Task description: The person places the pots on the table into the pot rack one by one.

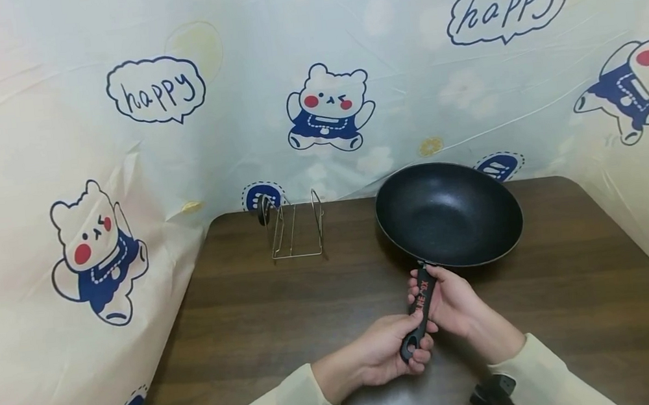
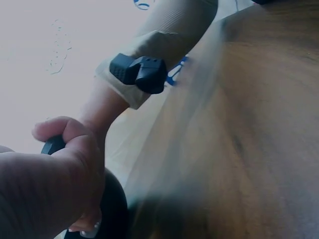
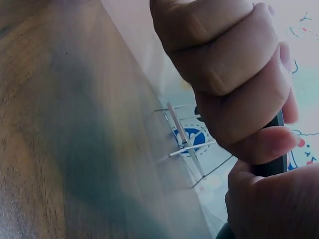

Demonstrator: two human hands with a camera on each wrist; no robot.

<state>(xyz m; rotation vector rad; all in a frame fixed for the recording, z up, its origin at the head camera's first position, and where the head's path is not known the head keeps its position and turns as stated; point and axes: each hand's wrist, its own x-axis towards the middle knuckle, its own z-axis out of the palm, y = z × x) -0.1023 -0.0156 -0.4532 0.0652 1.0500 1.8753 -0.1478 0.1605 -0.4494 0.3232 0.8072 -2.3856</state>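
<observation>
A black wok (image 1: pixel 449 216) is at the back right of the table, its long black handle (image 1: pixel 422 294) with red lettering pointing toward me. My right hand (image 1: pixel 457 300) grips the handle close to the pan, thumb along its upper part. Lower down, my left hand (image 1: pixel 388 347) holds the handle's end, where a hanging hole shows. In the right wrist view, curled fingers (image 3: pixel 224 74) hide most of the handle (image 3: pixel 274 167). Only a dark edge of the wok (image 2: pixel 114 201) appears in the left wrist view. Whether its base touches the table cannot be told.
A wire rack (image 1: pixel 298 255) with a dark round piece (image 1: pixel 264 209) at its left stands near the table's back edge, left of the wok. The brown wooden table (image 1: pixel 244 340) is backed by a printed cloth (image 1: pixel 245 106) with bears and "happy" bubbles.
</observation>
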